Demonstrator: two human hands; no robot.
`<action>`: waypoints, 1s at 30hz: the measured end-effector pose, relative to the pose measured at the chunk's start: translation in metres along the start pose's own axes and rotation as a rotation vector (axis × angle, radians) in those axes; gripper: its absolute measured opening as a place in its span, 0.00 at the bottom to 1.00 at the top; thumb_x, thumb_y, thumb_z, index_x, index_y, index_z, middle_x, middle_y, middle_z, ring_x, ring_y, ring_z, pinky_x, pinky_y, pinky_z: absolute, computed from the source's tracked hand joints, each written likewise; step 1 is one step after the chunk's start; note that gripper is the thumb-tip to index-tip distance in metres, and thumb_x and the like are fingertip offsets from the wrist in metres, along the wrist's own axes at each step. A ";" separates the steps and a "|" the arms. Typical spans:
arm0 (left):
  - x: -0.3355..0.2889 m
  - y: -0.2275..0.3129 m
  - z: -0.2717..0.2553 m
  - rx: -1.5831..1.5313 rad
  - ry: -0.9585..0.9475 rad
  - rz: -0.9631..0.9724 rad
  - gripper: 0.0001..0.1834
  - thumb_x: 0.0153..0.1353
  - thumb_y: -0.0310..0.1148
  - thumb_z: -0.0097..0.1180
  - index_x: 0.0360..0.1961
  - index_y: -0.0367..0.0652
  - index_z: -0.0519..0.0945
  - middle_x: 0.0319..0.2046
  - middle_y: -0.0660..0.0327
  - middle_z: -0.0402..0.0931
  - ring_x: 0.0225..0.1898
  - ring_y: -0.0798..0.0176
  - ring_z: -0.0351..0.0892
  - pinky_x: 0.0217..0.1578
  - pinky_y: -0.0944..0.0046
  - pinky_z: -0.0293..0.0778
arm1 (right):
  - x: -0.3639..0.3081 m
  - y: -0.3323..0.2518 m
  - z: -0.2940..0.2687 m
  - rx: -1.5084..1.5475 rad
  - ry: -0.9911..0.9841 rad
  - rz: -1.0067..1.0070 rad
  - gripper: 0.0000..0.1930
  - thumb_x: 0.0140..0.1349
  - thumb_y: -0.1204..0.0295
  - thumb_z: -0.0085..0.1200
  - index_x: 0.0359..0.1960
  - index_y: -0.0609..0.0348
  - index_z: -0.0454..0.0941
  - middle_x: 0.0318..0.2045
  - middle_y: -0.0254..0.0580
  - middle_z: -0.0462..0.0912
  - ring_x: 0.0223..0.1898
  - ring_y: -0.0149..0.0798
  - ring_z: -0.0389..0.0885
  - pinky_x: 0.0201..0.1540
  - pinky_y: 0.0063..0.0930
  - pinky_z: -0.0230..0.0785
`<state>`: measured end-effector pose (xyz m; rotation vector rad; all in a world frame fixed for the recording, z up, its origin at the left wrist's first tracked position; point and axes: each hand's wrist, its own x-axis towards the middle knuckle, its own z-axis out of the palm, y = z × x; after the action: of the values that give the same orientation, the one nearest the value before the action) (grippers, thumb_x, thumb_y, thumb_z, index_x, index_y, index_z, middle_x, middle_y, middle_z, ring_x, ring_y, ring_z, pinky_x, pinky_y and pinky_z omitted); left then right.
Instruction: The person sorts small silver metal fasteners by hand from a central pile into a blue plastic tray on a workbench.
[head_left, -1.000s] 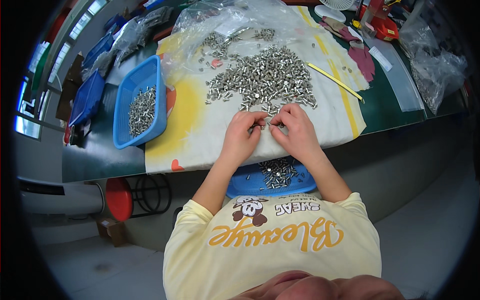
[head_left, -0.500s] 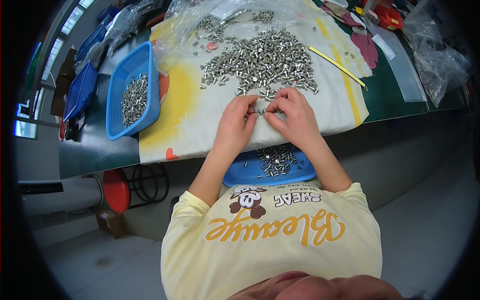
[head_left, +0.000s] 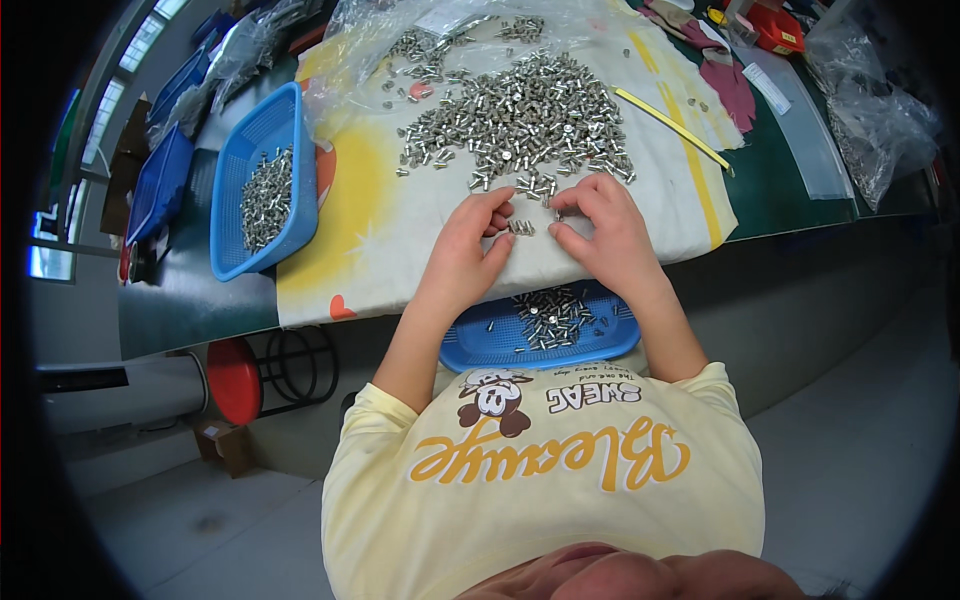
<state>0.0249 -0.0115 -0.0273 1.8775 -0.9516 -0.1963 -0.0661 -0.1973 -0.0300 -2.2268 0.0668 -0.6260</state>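
A heap of small silver metal fasteners, like short rivets or screws (head_left: 535,105), lies on the white and yellow cloth (head_left: 385,250). At the near edge of the heap, my left hand (head_left: 470,240) rests on the cloth, its thumb and forefinger apart. Beside its fingertips is a short row of fasteners (head_left: 521,228). My right hand (head_left: 605,235) faces it from the right, thumb and forefinger parted. A single fastener (head_left: 557,215) shows at its fingertips, and I see no firm grip on it. Some fingers of both hands are curled out of sight.
A blue basket (head_left: 225,200) of fasteners stands on the left. Another blue basket (head_left: 470,345) with fasteners sits below the table's front edge, before my body. A yellow strip (head_left: 672,130) lies right of the heap. Clear plastic bags (head_left: 350,60) cover the back left.
My hands have drawn apart, the right one moving to the right. The short row of fasteners now shows between them, and the thumbs and forefingers have opened.
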 end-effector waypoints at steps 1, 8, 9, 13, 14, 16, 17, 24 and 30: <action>0.000 0.001 0.000 0.001 -0.002 -0.001 0.27 0.56 0.17 0.57 0.59 0.40 0.72 0.43 0.59 0.75 0.41 0.65 0.75 0.46 0.67 0.74 | 0.000 0.002 -0.003 -0.057 -0.009 -0.044 0.09 0.49 0.73 0.65 0.33 0.54 0.80 0.36 0.38 0.77 0.41 0.45 0.76 0.46 0.37 0.71; 0.001 -0.002 0.001 -0.010 -0.002 0.021 0.27 0.56 0.17 0.56 0.59 0.40 0.72 0.42 0.59 0.75 0.41 0.65 0.75 0.46 0.67 0.74 | 0.000 -0.001 0.000 -0.029 -0.065 -0.142 0.07 0.51 0.76 0.62 0.34 0.56 0.81 0.31 0.38 0.81 0.37 0.44 0.77 0.43 0.36 0.71; 0.001 -0.002 0.001 -0.010 -0.002 0.020 0.27 0.56 0.17 0.56 0.59 0.40 0.72 0.42 0.59 0.75 0.41 0.65 0.75 0.46 0.67 0.74 | 0.000 -0.002 0.001 -0.029 -0.066 -0.142 0.07 0.51 0.76 0.62 0.34 0.56 0.81 0.31 0.38 0.81 0.37 0.44 0.77 0.43 0.36 0.71; 0.000 -0.003 0.001 -0.027 -0.012 0.016 0.26 0.56 0.16 0.56 0.58 0.40 0.73 0.42 0.59 0.75 0.41 0.65 0.75 0.46 0.68 0.74 | 0.001 -0.007 0.005 -0.014 -0.111 -0.128 0.09 0.51 0.76 0.63 0.35 0.56 0.80 0.32 0.38 0.81 0.37 0.43 0.78 0.43 0.35 0.71; 0.000 -0.004 0.001 -0.034 -0.021 0.019 0.26 0.56 0.16 0.56 0.58 0.40 0.73 0.41 0.60 0.75 0.40 0.66 0.75 0.45 0.68 0.74 | 0.001 -0.008 0.005 -0.010 -0.111 -0.112 0.10 0.51 0.76 0.63 0.36 0.57 0.79 0.32 0.38 0.81 0.37 0.42 0.78 0.42 0.35 0.71; 0.000 -0.005 0.001 -0.033 -0.032 0.025 0.26 0.56 0.15 0.56 0.58 0.40 0.73 0.41 0.60 0.74 0.40 0.66 0.75 0.45 0.68 0.74 | 0.001 -0.007 0.006 -0.009 -0.104 -0.112 0.11 0.50 0.76 0.63 0.37 0.57 0.79 0.32 0.38 0.81 0.37 0.42 0.78 0.42 0.35 0.71; -0.001 -0.005 0.001 -0.032 -0.043 0.029 0.26 0.56 0.15 0.56 0.58 0.39 0.73 0.41 0.60 0.74 0.40 0.66 0.75 0.44 0.68 0.74 | 0.000 -0.007 0.007 -0.008 -0.097 -0.111 0.12 0.50 0.77 0.64 0.38 0.57 0.79 0.32 0.38 0.81 0.37 0.42 0.79 0.42 0.34 0.71; -0.004 0.002 0.001 -0.042 -0.028 0.037 0.26 0.56 0.15 0.56 0.58 0.39 0.73 0.40 0.60 0.74 0.40 0.66 0.75 0.44 0.68 0.74 | -0.002 -0.009 0.005 0.006 -0.119 -0.084 0.14 0.50 0.77 0.64 0.41 0.57 0.78 0.32 0.37 0.82 0.37 0.41 0.79 0.43 0.34 0.72; -0.012 -0.002 -0.004 0.076 0.076 0.031 0.27 0.56 0.15 0.53 0.58 0.41 0.73 0.40 0.59 0.74 0.40 0.64 0.74 0.44 0.67 0.73 | -0.003 -0.013 0.005 -0.005 -0.134 -0.122 0.16 0.52 0.77 0.61 0.44 0.57 0.77 0.34 0.38 0.81 0.40 0.42 0.78 0.46 0.35 0.70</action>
<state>0.0200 0.0001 -0.0296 1.9249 -0.9474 -0.0706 -0.0683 -0.1842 -0.0247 -2.2842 -0.1360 -0.5408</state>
